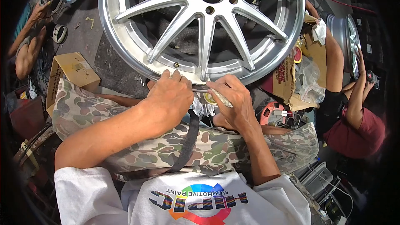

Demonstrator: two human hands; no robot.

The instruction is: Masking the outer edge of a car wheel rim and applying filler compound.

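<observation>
With the silver alloy wheel (pixel 204 25) lying flat just beyond the knees, the left hand (pixel 168 100) is clamped on its near rim while the right hand (pixel 233 100) grips a slim metal tool (pixel 214 93) there, which I reckon could slip and gouge the finish.

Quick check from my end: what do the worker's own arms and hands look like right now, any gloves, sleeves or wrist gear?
Both hands are bare: no gloves, rings or watch visible on the left hand or right hand. The forearms are uncovered up to short white sleeves of a T-shirt with a multicoloured printed logo on the chest. No wristbands or tape show on either arm.
</observation>
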